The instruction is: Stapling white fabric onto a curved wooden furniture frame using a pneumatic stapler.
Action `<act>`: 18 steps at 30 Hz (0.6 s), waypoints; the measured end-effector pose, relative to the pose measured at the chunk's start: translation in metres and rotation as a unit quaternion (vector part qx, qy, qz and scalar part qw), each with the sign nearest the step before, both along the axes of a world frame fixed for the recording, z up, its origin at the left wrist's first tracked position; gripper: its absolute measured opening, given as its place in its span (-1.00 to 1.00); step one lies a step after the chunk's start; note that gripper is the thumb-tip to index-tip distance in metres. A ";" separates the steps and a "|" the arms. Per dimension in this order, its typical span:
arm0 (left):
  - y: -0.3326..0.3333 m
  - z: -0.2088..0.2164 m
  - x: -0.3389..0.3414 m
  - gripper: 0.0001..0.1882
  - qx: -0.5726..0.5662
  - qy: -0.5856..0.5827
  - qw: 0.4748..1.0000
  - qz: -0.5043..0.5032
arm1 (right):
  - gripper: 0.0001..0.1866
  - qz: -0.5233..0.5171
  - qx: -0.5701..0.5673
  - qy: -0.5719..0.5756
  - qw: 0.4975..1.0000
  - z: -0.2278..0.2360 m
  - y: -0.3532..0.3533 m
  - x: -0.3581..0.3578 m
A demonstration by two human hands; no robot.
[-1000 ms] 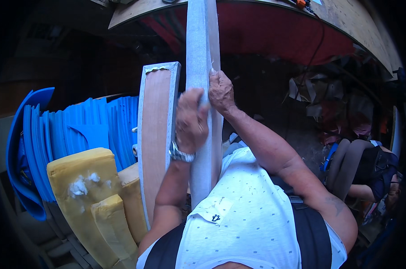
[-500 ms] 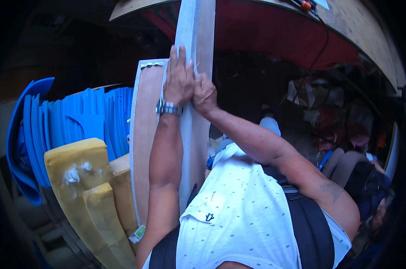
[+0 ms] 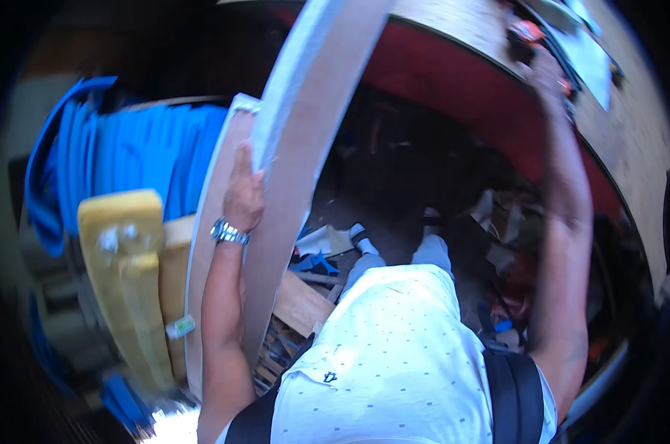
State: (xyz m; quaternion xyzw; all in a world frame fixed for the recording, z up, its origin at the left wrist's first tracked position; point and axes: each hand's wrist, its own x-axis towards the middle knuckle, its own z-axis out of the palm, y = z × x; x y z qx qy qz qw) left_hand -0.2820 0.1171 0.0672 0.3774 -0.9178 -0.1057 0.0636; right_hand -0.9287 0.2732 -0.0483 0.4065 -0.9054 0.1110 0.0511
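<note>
A long wooden panel (image 3: 305, 140) with pale padding along its edge stands tilted in front of me, rising past the top of the view. My left hand (image 3: 244, 196), with a metal watch at the wrist, holds this panel by its left edge, thumb against the padding. Behind that hand is a second wooden panel (image 3: 210, 214) with a pale rim. My right arm stretches to the workbench (image 3: 460, 33) at the far right. There my right hand (image 3: 546, 74) is at an orange and black tool (image 3: 527, 33); blur hides whether its fingers grip it.
Blue foam sheets (image 3: 142, 148) stand stacked at the left, with yellow foam pieces (image 3: 120, 274) nearer me. Red cloth (image 3: 438, 89) hangs below the bench. Scraps (image 3: 490, 214) and a loose board (image 3: 305, 300) lie around my feet.
My right hand has left the padded edge and swung right to the bench tool. My left hand has shifted down and left on the panel, which now leans more to the right.
</note>
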 end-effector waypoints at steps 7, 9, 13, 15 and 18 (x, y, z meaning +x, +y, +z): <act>-0.022 0.000 -0.010 -0.36 -0.033 -0.003 0.999 0.007 | -0.43 -0.105 0.162 -0.019 0.981 -0.017 -0.033 -0.064; -0.021 0.002 -0.006 -0.36 -0.026 -0.002 0.999 0.018 | -0.44 -0.084 0.160 -0.039 0.983 -0.014 -0.042 -0.063; -0.039 0.012 0.019 -0.35 -0.032 0.003 0.999 0.006 | -0.51 -0.066 0.028 -0.175 0.982 0.044 -0.015 0.019; -0.042 0.013 0.037 -0.34 -0.033 0.020 0.999 -0.006 | -0.59 -0.002 -0.119 -0.251 0.961 0.080 0.012 0.100; -0.055 0.022 0.040 -0.32 -0.061 0.016 0.998 -0.023 | -0.73 0.070 -0.218 -0.430 0.873 0.099 0.030 0.224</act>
